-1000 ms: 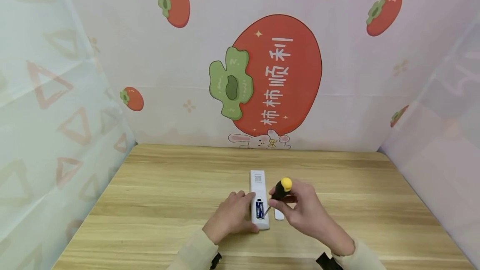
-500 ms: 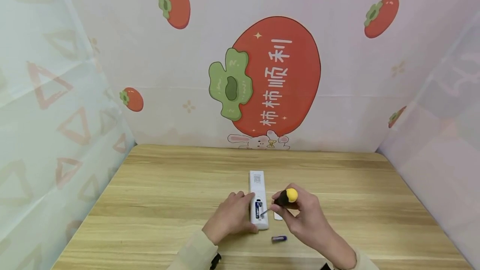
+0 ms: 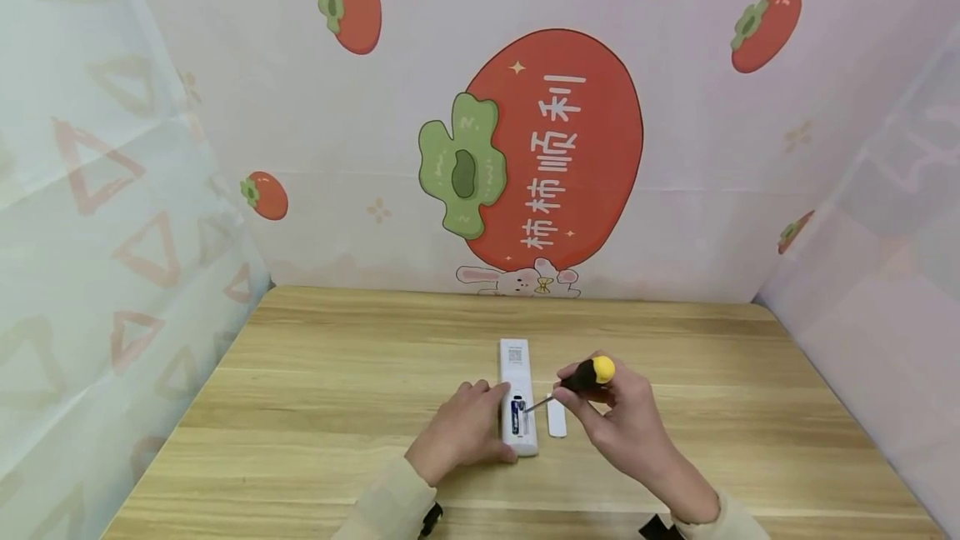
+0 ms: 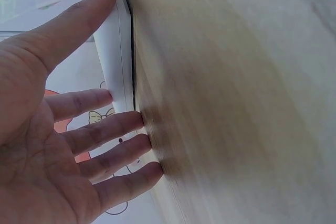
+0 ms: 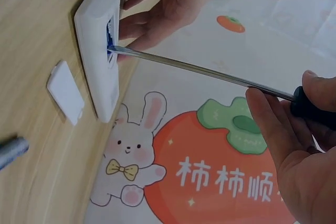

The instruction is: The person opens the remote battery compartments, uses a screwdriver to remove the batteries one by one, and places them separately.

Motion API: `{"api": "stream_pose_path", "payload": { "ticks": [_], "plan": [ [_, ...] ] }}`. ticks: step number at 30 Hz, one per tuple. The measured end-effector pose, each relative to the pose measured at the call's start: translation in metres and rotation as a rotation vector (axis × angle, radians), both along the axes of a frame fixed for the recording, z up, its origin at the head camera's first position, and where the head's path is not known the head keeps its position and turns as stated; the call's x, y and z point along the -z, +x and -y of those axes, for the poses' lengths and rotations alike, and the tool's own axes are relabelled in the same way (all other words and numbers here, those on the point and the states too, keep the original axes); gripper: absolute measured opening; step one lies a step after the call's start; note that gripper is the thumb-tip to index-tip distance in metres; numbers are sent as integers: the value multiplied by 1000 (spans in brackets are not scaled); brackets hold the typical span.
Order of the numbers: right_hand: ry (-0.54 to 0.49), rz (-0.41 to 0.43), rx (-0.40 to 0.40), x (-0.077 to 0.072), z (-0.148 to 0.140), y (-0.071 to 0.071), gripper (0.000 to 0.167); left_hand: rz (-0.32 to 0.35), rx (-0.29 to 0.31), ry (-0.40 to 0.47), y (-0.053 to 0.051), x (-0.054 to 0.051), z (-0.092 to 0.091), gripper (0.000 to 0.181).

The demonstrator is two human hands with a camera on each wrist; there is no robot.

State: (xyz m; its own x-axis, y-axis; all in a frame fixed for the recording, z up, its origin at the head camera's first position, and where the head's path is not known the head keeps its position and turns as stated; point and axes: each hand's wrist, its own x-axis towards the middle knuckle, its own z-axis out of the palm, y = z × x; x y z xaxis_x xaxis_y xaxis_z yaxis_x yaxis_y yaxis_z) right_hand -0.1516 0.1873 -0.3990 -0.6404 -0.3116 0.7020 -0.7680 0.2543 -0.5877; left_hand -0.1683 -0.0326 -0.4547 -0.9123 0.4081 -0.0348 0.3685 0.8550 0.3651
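Note:
A white remote control [image 3: 514,373] lies back side up, its battery bay uncovered. One blue battery [image 3: 515,417] sits in the left slot; no battery shows in the right slot. My left hand [image 3: 465,427] steadies the remote's left side with thumb and index finger, the fingers fairly straight in the left wrist view. My right hand [image 3: 618,419] grips a screwdriver [image 3: 583,375] with a black handle and yellow end. Its metal shaft [image 5: 194,68] slants into the bay, with the tip at the battery slots. Beside the remote lies its white battery cover [image 3: 557,419].
A loose battery [image 5: 13,150], blurred and cut by the frame edge, lies on the wooden table [image 3: 337,373] in the right wrist view; I cannot find it in the head view. Printed cloth walls [image 3: 405,107] stand behind and at both sides.
One battery has come out of the remote's right slot onto the table and has since left sight in the head view. The screwdriver has tilted lower and moved rightward; my left hand stays put.

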Motion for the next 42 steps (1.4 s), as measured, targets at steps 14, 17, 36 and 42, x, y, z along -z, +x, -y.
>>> {"api": "stream_pose_path", "payload": {
  "ticks": [14,17,36,42],
  "plan": [
    [-38,96,-19,-4,0,-4,34,-7,4,-9,0,1,0,95],
    [-44,92,-27,-5,0,-5,34,-7,5,-10,0,1,0,95],
    [15,144,15,-7,7,-24,23,2,8,6,-1,4,2,95],
    [32,163,27,-5,7,-26,23,-3,8,7,-1,3,1,95]
  ]
}}
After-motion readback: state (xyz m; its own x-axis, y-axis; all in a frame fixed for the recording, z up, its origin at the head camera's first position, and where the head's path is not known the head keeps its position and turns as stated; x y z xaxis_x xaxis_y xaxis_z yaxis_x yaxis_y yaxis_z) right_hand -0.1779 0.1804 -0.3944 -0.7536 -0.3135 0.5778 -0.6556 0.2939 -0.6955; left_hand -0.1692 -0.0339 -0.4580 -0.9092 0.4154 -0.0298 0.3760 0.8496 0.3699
